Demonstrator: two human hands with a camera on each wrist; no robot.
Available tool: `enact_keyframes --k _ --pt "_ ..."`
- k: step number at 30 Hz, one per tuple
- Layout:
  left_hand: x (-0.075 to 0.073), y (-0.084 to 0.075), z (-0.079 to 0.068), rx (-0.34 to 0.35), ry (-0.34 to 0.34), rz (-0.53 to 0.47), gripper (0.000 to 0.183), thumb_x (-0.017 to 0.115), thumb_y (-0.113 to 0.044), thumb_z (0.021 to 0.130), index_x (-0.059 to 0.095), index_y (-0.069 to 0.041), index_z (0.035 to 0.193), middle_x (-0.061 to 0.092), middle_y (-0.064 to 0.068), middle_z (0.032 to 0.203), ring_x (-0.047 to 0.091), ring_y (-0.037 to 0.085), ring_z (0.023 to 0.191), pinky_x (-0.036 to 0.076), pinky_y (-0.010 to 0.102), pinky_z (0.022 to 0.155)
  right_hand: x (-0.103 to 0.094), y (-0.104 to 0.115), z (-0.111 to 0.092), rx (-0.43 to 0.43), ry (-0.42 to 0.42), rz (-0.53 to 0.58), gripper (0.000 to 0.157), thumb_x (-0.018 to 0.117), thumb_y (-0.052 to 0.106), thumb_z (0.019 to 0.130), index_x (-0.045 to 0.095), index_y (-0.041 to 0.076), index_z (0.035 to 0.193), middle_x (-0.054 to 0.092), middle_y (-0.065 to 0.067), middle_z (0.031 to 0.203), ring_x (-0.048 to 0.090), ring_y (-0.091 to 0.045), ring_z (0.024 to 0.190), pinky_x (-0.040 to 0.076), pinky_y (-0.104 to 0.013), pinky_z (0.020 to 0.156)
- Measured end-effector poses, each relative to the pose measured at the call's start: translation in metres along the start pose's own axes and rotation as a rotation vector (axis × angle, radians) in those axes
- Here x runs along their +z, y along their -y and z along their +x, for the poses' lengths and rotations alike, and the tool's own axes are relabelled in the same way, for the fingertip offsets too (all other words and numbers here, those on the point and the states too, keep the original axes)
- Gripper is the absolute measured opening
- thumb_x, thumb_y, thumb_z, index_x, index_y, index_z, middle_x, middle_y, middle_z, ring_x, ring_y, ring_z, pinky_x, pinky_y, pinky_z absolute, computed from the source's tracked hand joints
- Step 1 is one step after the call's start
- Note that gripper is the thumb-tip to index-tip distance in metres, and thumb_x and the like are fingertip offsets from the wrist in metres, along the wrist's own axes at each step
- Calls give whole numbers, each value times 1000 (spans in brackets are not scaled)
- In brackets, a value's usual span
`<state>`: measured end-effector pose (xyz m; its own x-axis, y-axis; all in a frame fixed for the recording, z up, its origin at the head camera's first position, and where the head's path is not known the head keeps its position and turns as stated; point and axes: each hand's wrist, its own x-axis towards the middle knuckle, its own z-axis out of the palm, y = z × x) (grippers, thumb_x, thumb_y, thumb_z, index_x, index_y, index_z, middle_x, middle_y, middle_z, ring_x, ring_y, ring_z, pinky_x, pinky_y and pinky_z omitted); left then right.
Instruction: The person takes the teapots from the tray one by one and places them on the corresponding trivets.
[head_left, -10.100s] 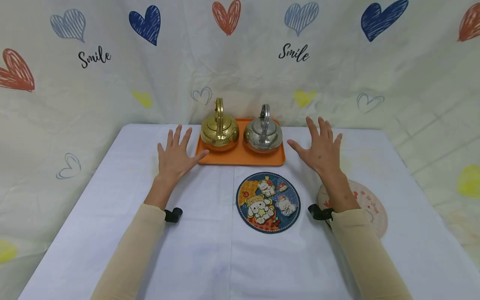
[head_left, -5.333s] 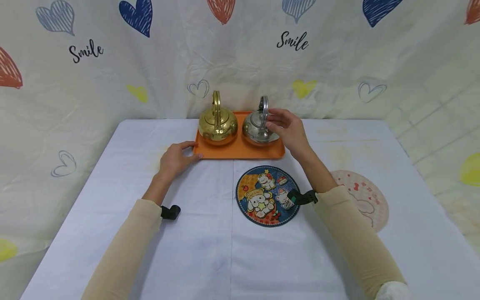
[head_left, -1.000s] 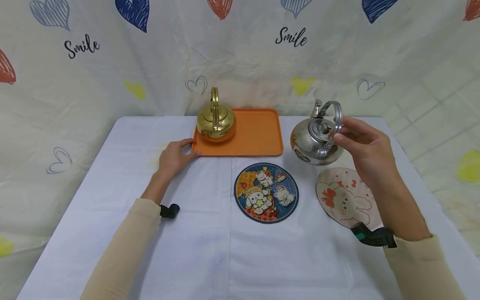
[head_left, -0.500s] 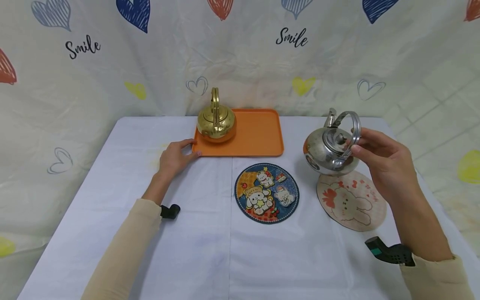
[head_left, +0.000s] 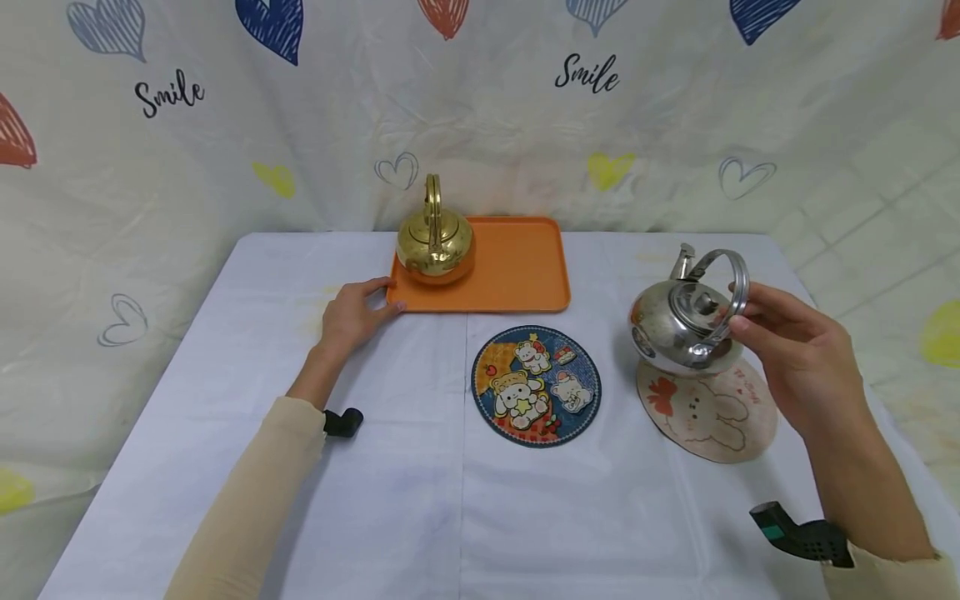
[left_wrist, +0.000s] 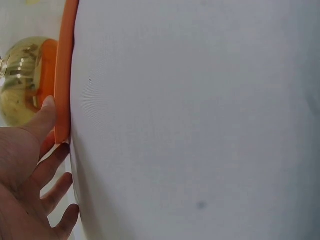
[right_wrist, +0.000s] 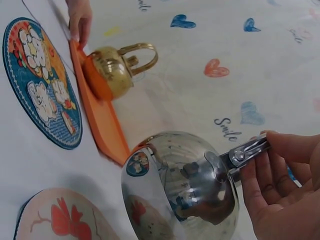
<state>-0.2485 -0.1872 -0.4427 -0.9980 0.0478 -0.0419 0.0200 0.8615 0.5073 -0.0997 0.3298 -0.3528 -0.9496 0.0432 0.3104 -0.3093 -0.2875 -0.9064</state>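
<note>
My right hand [head_left: 810, 362] grips the arched handle of a shiny silver kettle [head_left: 678, 333] on the right. In the right wrist view the kettle hangs above the cloth, its belly mirroring the mats. Partly under it in the head view lies a round pink mat [head_left: 705, 425] with a rabbit drawing. My left hand [head_left: 351, 317] pinches the left front corner of an orange tray [head_left: 517, 267]; in the left wrist view the thumb [left_wrist: 47, 112] lies over the rim. A gold kettle [head_left: 435, 242] stands upright on the tray's left half.
A round blue mat [head_left: 536, 387] with cartoon animals lies on the white tablecloth [head_left: 390, 500], in front of the tray and left of the pink mat. Behind the table hangs a pale curtain [head_left: 495, 117] printed with hearts and "Smile".
The silver kettle, lifted off the tray's right half earlier, has moved right and nearer in my right hand, over the pink mat's far edge. My left hand keeps hold of the tray.
</note>
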Motion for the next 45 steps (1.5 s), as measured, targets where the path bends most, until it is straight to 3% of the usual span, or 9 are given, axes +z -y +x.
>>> enact_keyframes --k 8,20,34,45 --pt "0 0 0 -4 0 -3 58 72 -48 96 60 -25 148 58 17 152 54 41 141 47 60 110 -13 1 -8 -32 -9 71 44 46 -27 94 61 -14 134 77 -9 109 68 -16 101 55 -23 98" --pt "0 -1 -1 -2 -6 -1 56 73 -47 96 61 -25 147 60 16 151 54 40 142 47 59 110 -25 -3 -17 -47 1 151 45 40 -31 93 63 -17 129 78 -15 101 75 -22 95 59 -26 90" --pt "0 -1 -1 2 -9 -3 56 73 -46 96 61 -24 146 60 16 150 55 40 140 47 59 110 -37 -7 -30 -80 -51 129 43 40 -30 93 63 -19 127 78 -16 100 72 -21 93 58 -25 85" --pt "2 -1 1 -6 -3 0 57 73 -46 97 60 -23 148 60 16 151 54 39 141 46 58 113 -43 -12 -39 -57 -32 132 43 36 -28 95 66 -16 123 78 -15 101 73 -23 89 59 -24 83"
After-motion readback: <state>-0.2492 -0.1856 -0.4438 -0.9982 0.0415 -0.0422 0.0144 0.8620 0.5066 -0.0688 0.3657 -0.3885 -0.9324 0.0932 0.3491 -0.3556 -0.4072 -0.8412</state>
